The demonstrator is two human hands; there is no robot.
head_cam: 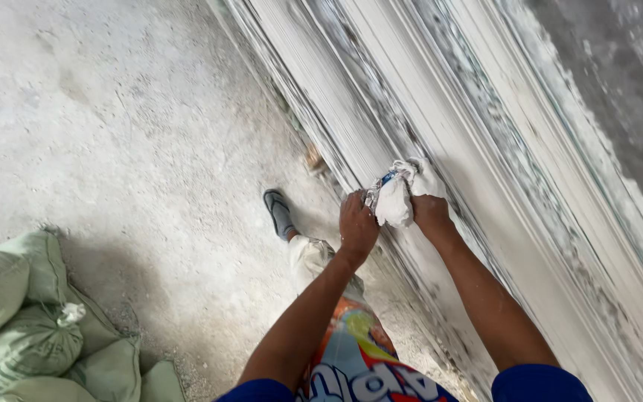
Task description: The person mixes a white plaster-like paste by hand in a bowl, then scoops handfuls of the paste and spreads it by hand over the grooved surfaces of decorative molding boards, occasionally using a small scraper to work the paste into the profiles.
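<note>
At frame centre I see my left hand [356, 225] and right hand [430, 202] both clenched on a crumpled white rag [396, 197], pressed against the long pale moulded strips [485, 149] running diagonally across the right. Dusty grey concrete floor [128, 134] fills the upper left; green sacks [31, 327] sit lower left.

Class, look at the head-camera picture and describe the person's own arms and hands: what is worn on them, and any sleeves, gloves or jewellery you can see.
Both forearms are bare from the elbow down. Short blue sleeves show at the bottom edge, one on each upper arm. The left hand and the right hand wear no gloves. No watch, bracelet or ring is visible on either.
</note>
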